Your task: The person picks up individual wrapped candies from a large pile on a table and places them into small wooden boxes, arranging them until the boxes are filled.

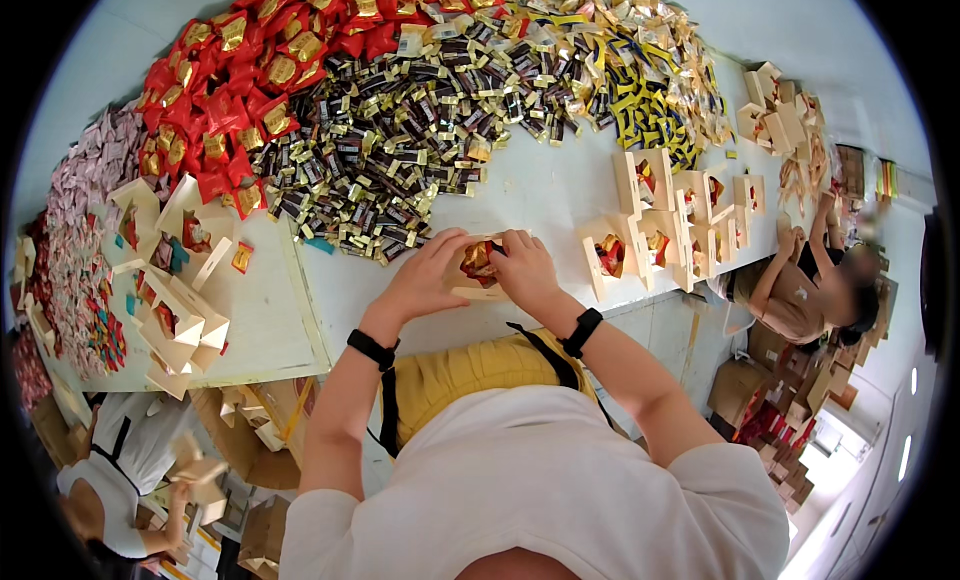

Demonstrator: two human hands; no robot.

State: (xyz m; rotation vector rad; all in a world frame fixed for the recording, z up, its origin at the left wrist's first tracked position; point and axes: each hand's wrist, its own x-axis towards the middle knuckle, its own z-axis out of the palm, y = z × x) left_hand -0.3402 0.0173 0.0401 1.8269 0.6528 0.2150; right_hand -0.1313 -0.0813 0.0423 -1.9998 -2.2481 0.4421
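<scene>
Close to the table's front edge, a cream paperboard box (484, 291) stands with its top open. Wrapped sweets (478, 261) in red, gold and dark wrappers fill its inside. My left hand (427, 276) grips the box by its left side, thumb low and fingers over the far edge. At the opposite side my right hand (527, 268) rests on the box, its thumb reaching in over the sweets. Behind both hands spreads a heap of dark brown and gold wrapped bars (390, 129). The box's far wall is partly covered by my fingers.
Filled boxes (652, 227) stand in rows to the right, more boxes (176, 295) to the left. Red-wrapped pieces (247, 77), yellow-and-blue sticks (649, 107) and pink packets (94, 175) are heaped along the table (525, 182). One person (802, 287) is at right, another (120, 475) at lower left holding boxes.
</scene>
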